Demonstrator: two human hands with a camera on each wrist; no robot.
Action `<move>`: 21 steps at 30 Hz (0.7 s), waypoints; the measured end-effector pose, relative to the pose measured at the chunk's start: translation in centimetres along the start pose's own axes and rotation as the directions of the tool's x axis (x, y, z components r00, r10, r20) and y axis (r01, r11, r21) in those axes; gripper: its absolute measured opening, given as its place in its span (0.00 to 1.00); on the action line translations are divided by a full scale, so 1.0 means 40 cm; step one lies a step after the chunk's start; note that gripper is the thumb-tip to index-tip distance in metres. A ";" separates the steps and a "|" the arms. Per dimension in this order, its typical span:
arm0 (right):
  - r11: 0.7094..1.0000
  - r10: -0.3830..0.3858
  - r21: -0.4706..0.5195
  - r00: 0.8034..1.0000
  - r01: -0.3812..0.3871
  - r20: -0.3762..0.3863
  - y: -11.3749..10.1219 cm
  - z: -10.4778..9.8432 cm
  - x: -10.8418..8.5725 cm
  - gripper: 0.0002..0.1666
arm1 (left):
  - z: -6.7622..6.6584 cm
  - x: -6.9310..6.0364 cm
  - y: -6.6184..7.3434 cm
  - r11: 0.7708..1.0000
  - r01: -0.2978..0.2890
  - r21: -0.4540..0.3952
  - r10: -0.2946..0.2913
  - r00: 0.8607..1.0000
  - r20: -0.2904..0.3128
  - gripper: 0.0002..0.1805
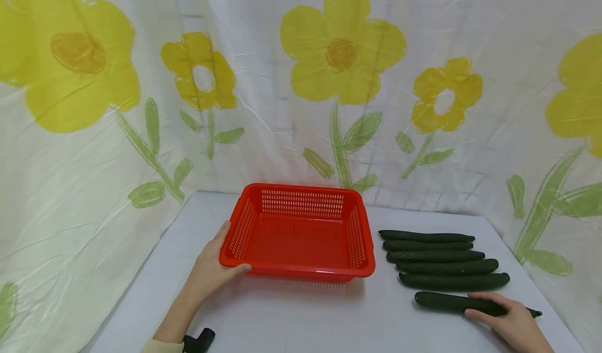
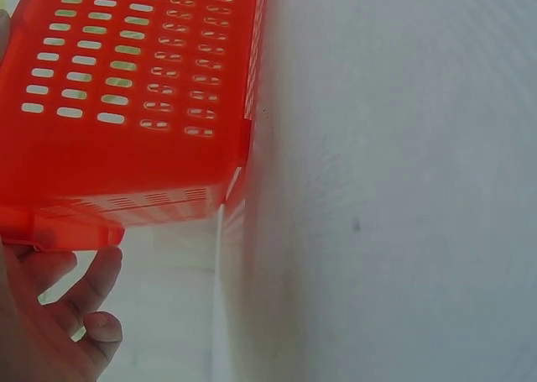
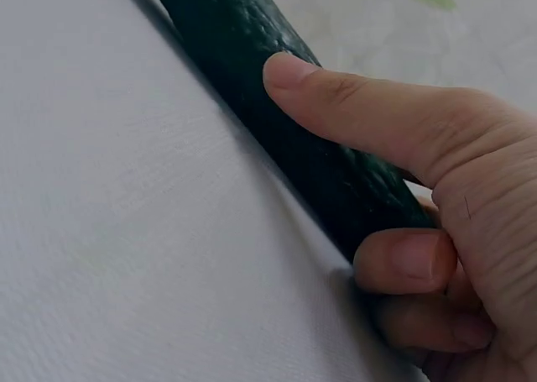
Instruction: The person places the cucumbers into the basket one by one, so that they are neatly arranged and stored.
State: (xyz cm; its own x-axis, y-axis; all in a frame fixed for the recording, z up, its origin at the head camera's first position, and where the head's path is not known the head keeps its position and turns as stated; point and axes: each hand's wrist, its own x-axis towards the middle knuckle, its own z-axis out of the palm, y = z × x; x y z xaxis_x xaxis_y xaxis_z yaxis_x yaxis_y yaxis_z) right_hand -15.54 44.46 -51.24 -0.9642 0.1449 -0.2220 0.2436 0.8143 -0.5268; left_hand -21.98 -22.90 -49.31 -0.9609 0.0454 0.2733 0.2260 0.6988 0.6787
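Observation:
A red plastic basket (image 1: 301,270) with slotted walls stands on the white table, its inside bare. My left hand (image 1: 210,269) grips its left front corner, thumb over the front rim and fingers along the left side. In the left wrist view, curled fingers show under the rim beside the slotted wall (image 2: 126,164). At the right front, my right hand (image 1: 512,321) holds a dark green cucumber (image 1: 442,302) near its right end. The right wrist view shows the thumb on top of this cucumber (image 3: 243,71) and fingers curled under it, close to the tabletop.
Several more cucumbers (image 1: 435,257) lie side by side on the table, right of the basket and behind the held one. A white curtain (image 1: 263,149) painted with yellow flowers hangs behind the table (image 1: 301,321) and round its sides.

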 end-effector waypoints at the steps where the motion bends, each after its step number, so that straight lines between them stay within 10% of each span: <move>1: 1.000 0.005 0.009 1.000 -0.005 -0.005 0.001 -0.001 0.001 0.47 | 0.001 0.001 -0.001 1.000 -0.002 -0.003 0.002 1.000 -0.001 0.68; 8: 0.975 0.131 0.183 0.991 -0.128 -0.002 -0.005 0.014 -0.009 0.55 | -0.003 0.002 0.000 1.000 -0.004 -0.007 0.004 1.000 0.000 0.68; 21: 0.975 0.149 0.170 0.989 -0.145 -0.013 -0.006 0.012 -0.006 0.54 | -0.001 -0.001 -0.002 1.000 0.000 -0.026 0.000 1.000 0.005 0.67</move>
State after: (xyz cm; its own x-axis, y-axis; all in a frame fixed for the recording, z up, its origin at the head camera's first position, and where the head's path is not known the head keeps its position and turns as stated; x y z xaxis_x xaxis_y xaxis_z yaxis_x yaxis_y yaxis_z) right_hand -15.32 43.97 -51.44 -0.9183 0.2722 -0.2873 0.3950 0.6774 -0.6206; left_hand -21.97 -22.98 -49.35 -0.9616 0.0489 0.2700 0.2300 0.6802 0.6960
